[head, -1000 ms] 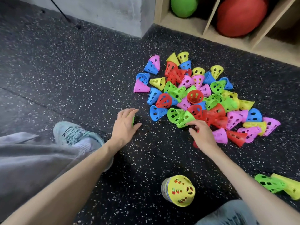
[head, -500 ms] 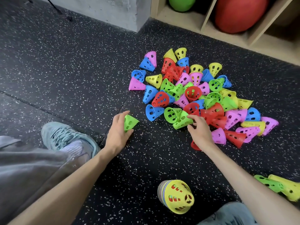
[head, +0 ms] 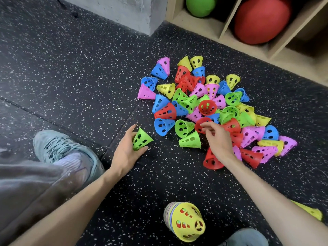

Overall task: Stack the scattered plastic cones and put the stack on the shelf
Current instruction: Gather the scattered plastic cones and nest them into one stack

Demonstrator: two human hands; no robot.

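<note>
Cones (head: 204, 105) lie scattered in a loose heap on the speckled black floor (head: 71, 77), in red, blue, green, yellow and pink, most tipped on their sides and many touching or overlapping.

At the heap's near left edge the left hand (head: 126, 151) holds one green cone (head: 141, 139), fingers and thumb curled round its narrow end so the wide mouth points toward the heap. This cone is off the pile, just beside a blue cone (head: 162, 126) lying on its side.

The right hand (head: 217, 139) reaches into the near side of the heap, its fingertips (head: 204, 125) pinching the rim of a red cone (head: 201, 124). Just left of that hand lie two green cones, one on its side with the mouth showing (head: 183, 127) and one nearer, tipped over (head: 190, 140). Under the right wrist another red cone (head: 212, 160) rests on the floor.

Closer to the person, between the forearms, a stack (head: 184, 222) of nested cones leans on the floor with a yellow one on top and coloured rims showing beneath it. A further yellow cone (head: 309, 211) lies at the right edge behind the right forearm.

A pale blue shoe (head: 60, 148) and a grey trouser leg (head: 26, 185) sit at the left. Beyond the heap stands a wooden shelf (head: 225, 27) holding a green ball (head: 200, 6) and a red ball (head: 260, 20) in separate compartments, next to a concrete wall (head: 124, 9).
</note>
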